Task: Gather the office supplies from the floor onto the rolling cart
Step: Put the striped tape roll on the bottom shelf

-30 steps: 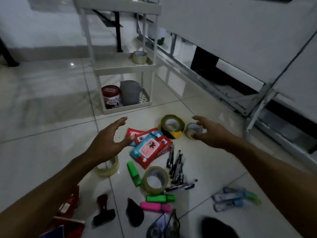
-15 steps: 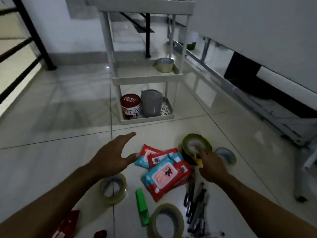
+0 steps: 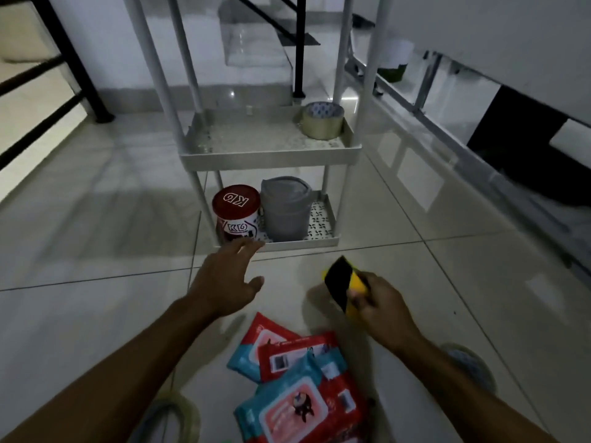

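Observation:
My right hand (image 3: 380, 310) grips a black-and-yellow tape roll (image 3: 343, 282), lifted off the floor and held edge-on in front of the white rolling cart (image 3: 268, 155). My left hand (image 3: 224, 279) hovers open, fingers spread, just before the cart's bottom shelf. A brown tape roll (image 3: 323, 121) sits on the cart's middle shelf. A red can (image 3: 236, 215) and a grey container (image 3: 286, 209) stand on the bottom shelf. Red and blue wipe packets (image 3: 297, 382) lie on the tiles below my hands. A clear tape roll (image 3: 179, 407) lies under my left forearm, and another tape roll (image 3: 470, 366) lies beside my right forearm.
A black railing (image 3: 64, 55) runs along the left. A metal frame with white panels (image 3: 447, 100) lines the right side. The tiled floor (image 3: 96, 235) stretches left of the cart.
My right hand has closed on the black-and-yellow tape roll and lifted it off the floor toward the cart. The view has moved closer to the cart, and my left hand has reached forward.

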